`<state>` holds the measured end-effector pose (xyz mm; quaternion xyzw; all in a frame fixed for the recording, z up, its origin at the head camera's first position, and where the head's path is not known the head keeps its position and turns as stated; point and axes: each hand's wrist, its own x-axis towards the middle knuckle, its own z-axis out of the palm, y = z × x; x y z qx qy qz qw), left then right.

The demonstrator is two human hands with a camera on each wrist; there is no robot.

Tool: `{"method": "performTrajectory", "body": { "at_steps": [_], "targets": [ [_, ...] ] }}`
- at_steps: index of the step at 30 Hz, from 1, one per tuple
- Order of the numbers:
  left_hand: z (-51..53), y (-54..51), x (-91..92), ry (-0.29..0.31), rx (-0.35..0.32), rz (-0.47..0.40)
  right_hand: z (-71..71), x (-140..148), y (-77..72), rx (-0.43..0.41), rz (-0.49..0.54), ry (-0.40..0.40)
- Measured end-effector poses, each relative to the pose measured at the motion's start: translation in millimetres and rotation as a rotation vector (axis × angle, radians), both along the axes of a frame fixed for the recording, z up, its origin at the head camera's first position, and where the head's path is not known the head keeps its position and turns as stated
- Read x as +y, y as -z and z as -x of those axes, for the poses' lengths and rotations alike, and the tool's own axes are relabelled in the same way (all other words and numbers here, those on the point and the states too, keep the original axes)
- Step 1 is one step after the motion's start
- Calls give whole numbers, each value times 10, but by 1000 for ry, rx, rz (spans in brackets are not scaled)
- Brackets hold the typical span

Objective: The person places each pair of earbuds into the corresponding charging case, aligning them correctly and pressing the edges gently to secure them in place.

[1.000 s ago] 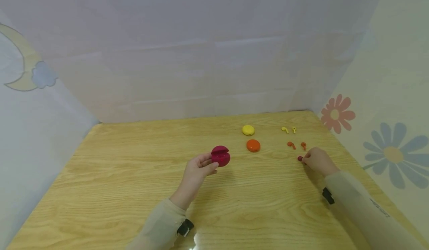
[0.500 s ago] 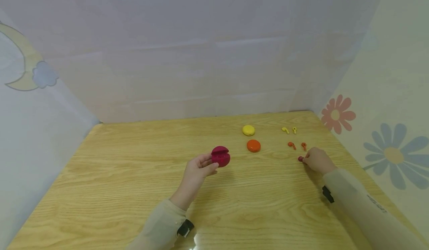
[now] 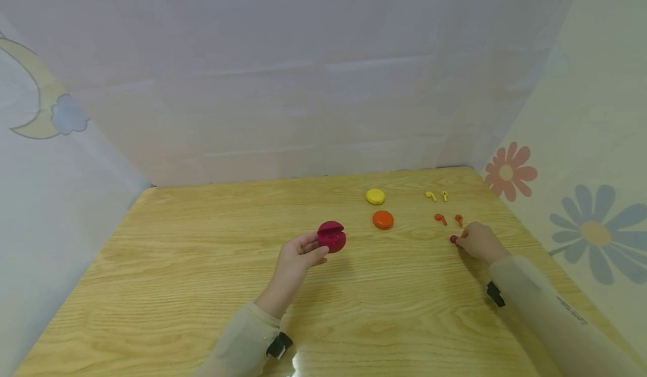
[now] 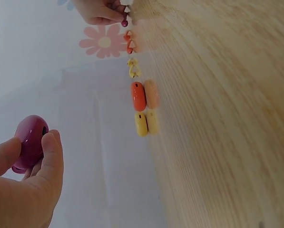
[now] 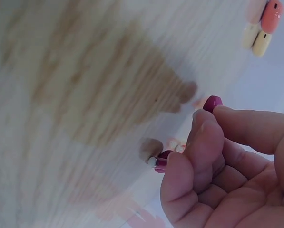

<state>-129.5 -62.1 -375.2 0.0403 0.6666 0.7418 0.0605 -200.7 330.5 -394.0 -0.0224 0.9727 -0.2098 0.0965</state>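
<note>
My left hand (image 3: 297, 258) grips a round magenta earbud case (image 3: 332, 241) above the table, its lid raised. The left wrist view shows the case (image 4: 30, 140) between the thumb and fingers. At the table's right side, my right hand (image 3: 481, 243) pinches a magenta earbud (image 5: 212, 103) between thumb and fingertip. Beside the other fingers of that hand sits a second magenta earbud (image 5: 161, 162); whether it touches them I cannot tell. Just behind the right hand lie two orange earbuds (image 3: 441, 219), with two yellow earbuds (image 3: 431, 196) farther back.
A closed orange case (image 3: 383, 219) and a closed yellow case (image 3: 376, 196) stand on the wooden table (image 3: 202, 264), right of its middle. A pale wall cloth rises behind the table, and a flower-printed one (image 3: 596, 234) flanks the right edge.
Both hands stay nearly in place. The magenta earbud at the right fingertips has turned slightly; the case in the left hand has barely shifted.
</note>
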Motion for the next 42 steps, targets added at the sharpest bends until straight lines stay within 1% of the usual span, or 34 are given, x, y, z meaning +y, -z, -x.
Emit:
{"method": "performTrajectory", "body": {
  "at_steps": [8, 15, 25, 33, 38, 42],
  "targets": [
    [-16, -2, -10, -1, -9, -4, -120, -20, -48, 2, 114, 37],
    [-13, 7, -9, -9, -2, -10, -226, -110, -164, 5, 162, 36],
    [-4, 20, -1, -28, 2, -19, -313, -259, -270, 44, 202, 46],
    [-4, 13, 3, -36, 2, -15, -385, -385, -327, 84, 204, 55],
    [-3, 3, 9, -41, -3, -10, -411, -452, -338, 104, 207, 44],
    [-9, -5, 17, -48, -10, -19, -453, -525, -377, 105, 225, 31]
  ]
}}
